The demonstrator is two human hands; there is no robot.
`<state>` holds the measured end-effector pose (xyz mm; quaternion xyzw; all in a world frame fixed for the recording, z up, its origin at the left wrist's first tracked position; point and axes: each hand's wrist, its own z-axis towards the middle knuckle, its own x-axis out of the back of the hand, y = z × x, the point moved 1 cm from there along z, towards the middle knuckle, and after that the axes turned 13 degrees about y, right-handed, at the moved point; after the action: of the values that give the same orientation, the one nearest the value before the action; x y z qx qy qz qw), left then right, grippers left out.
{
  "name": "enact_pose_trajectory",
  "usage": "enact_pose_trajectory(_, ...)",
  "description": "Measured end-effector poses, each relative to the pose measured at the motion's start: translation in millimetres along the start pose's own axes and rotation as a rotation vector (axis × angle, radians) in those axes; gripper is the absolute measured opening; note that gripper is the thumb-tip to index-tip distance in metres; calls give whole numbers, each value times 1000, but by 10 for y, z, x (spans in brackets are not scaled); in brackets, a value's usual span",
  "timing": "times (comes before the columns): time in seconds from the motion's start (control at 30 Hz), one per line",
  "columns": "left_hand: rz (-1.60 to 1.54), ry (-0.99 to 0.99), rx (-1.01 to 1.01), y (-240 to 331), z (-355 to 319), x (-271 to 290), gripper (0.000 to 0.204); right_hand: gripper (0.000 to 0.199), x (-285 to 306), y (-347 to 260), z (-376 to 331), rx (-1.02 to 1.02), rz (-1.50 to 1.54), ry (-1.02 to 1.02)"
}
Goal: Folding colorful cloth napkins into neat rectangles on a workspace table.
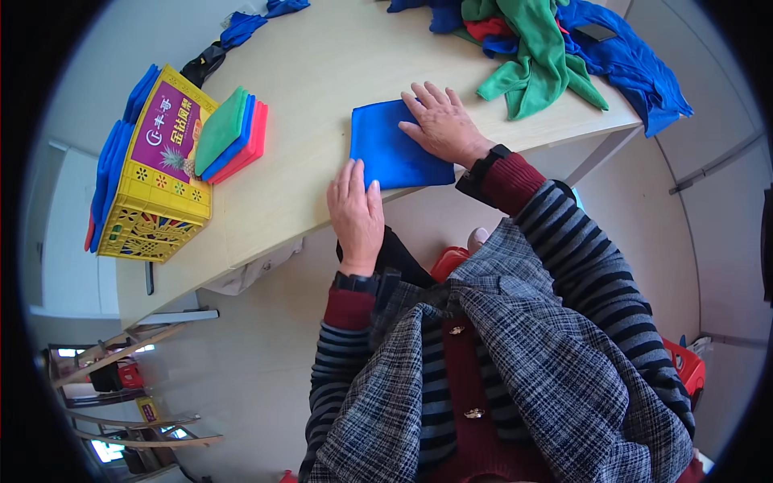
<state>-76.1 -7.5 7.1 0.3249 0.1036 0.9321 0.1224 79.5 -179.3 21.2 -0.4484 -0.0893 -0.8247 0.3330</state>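
We press both flat open palms, left hand and right hand, on the folded blue cloth on the table.

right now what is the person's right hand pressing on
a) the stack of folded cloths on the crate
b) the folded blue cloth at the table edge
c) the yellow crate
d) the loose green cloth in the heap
b: the right hand lies flat, palm down, on the folded blue cloth, and the left hand rests at its near edge; the green cloth and yellow crate lie apart from both.
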Motion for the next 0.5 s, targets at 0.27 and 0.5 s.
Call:
enact_pose_trajectory(0.27, -844, -437, 1011, 178, -542, 32, 37, 62, -118, -181, 55, 26, 29, -62)
enact_pose_trajectory(0.5, -1483, -25, 1524, 199, -435, 81, 46, 62, 127, -706, -344, 63, 96, -52)
